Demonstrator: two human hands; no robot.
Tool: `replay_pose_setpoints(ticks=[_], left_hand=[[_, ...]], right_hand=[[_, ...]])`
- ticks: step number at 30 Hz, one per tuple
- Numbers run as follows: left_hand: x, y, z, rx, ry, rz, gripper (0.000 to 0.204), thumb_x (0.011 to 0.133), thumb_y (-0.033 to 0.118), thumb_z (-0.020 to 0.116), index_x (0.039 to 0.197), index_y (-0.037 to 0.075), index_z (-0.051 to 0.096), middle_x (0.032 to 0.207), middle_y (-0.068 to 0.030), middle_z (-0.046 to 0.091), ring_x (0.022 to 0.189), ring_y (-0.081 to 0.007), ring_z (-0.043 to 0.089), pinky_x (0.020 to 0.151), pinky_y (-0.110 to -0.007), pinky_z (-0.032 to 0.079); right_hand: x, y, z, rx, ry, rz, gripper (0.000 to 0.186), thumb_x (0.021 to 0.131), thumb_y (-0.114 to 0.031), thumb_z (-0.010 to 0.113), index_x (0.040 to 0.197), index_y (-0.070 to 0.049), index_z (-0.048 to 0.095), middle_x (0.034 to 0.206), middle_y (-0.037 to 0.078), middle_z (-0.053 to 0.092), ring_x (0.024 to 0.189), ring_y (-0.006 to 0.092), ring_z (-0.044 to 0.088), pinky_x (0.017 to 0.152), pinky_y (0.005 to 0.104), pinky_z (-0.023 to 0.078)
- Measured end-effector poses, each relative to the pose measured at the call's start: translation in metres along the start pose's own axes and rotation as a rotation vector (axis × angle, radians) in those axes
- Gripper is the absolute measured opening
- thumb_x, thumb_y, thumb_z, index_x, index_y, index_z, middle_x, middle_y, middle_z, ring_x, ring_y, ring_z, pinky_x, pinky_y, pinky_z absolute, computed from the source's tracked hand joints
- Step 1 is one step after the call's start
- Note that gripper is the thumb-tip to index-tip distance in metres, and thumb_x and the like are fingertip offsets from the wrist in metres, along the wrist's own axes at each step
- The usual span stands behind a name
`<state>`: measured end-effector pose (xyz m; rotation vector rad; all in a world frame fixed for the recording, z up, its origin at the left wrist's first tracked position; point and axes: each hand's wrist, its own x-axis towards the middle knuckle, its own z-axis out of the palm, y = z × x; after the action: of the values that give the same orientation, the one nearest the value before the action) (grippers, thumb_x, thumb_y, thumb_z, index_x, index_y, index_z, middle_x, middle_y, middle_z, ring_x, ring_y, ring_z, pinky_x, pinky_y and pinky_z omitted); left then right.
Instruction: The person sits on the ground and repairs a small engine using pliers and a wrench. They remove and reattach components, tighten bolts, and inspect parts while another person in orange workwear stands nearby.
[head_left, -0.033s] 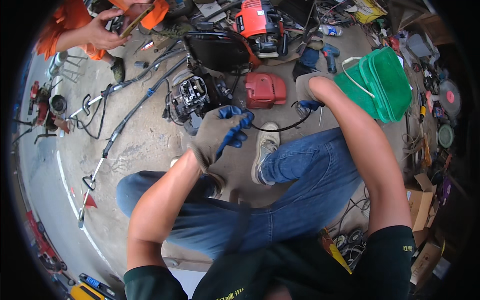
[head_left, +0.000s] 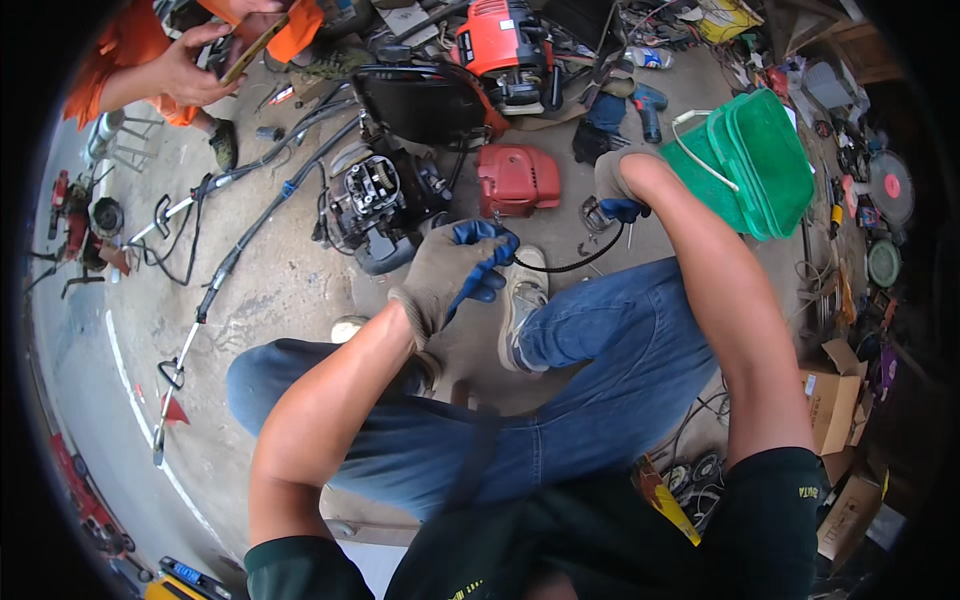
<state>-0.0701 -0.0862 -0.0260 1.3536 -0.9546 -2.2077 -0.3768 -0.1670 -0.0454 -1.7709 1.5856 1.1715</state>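
My left hand point(head_left: 452, 268), in a grey glove with blue fingertips, is closed in a pinch on one end of a thin black cord point(head_left: 565, 268). The cord sags to the right and runs up to my right hand point(head_left: 622, 187), also gloved. My right hand's fingers wrap around a small round metal part point(head_left: 594, 214), mostly hidden by the hand; the cord's right end meets it there. Ahead of my left hand lies an opened engine point(head_left: 372, 195) with its metal insides showing. A red plastic cover point(head_left: 520, 180) rests on the floor between the engine and my right hand.
A green bucket point(head_left: 770, 165) stands to the right, with a blue drill point(head_left: 650, 112) beyond. Farther ahead sits an orange-red engine point(head_left: 505, 45). Long trimmer shafts point(head_left: 225, 268) lie at left. A person in orange holds a phone point(head_left: 252, 48). Cartons point(head_left: 832, 408) sit at right.
My left hand has shifted slightly right relative to the floor items, still pinching the cord. The whole view has moved a little; the right hand keeps its hold.
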Motion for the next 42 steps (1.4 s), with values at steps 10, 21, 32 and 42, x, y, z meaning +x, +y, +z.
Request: replay_pose_setpoints(ticks=[10, 21, 32, 42], left_hand=[[0.033, -0.02, 0.031, 0.16, -0.092, -0.158, 0.024, 0.101, 0.024, 0.064, 0.114, 0.006, 0.07, 0.096, -0.0026, 0.07, 0.069, -0.0135, 0.066, 0.058, -0.028, 0.056], [0.039, -0.065, 0.042, 0.215, -0.065, -0.172, 0.016, 0.099, 0.009, 0.059, 0.109, 0.003, 0.071, 0.09, -0.0031, 0.068, 0.064, -0.0138, 0.063, 0.056, -0.027, 0.053], [0.005, 0.003, 0.006, 0.782, 0.023, 0.195, 0.025, 0.088, 0.009, 0.064, 0.11, 0.001, 0.069, 0.092, -0.0083, 0.067, 0.069, -0.0143, 0.065, 0.064, -0.03, 0.054], [-0.022, 0.011, -0.055, 0.863, 0.394, 0.285, 0.041, 0.088, 0.02, 0.068, 0.122, -0.001, 0.065, 0.111, -0.0215, 0.062, 0.076, -0.0299, 0.071, 0.072, -0.041, 0.058]], right_hand=[[0.0, 0.038, 0.078, 0.509, -0.216, 0.074, 0.016, 0.086, -0.023, 0.067, 0.085, -0.011, 0.077, 0.089, 0.008, 0.074, 0.066, 0.0225, 0.066, 0.058, 0.0414, 0.055], [0.13, 0.01, 0.222, 0.758, -0.242, 0.152, 0.025, 0.082, -0.023, 0.063, 0.093, -0.006, 0.077, 0.093, 0.017, 0.073, 0.077, 0.0293, 0.068, 0.071, 0.0457, 0.053], [-0.032, -0.039, -0.025, 0.668, 0.512, -0.168, 0.037, 0.079, -0.031, 0.064, 0.096, 0.0, 0.074, 0.098, 0.026, 0.069, 0.1, 0.041, 0.068, 0.086, 0.0457, 0.053], [-0.028, -0.145, -0.083, 0.576, 0.529, -0.305, 0.03, 0.082, -0.019, 0.061, 0.101, 0.001, 0.075, 0.105, 0.026, 0.071, 0.103, 0.0406, 0.069, 0.089, 0.0462, 0.055]])
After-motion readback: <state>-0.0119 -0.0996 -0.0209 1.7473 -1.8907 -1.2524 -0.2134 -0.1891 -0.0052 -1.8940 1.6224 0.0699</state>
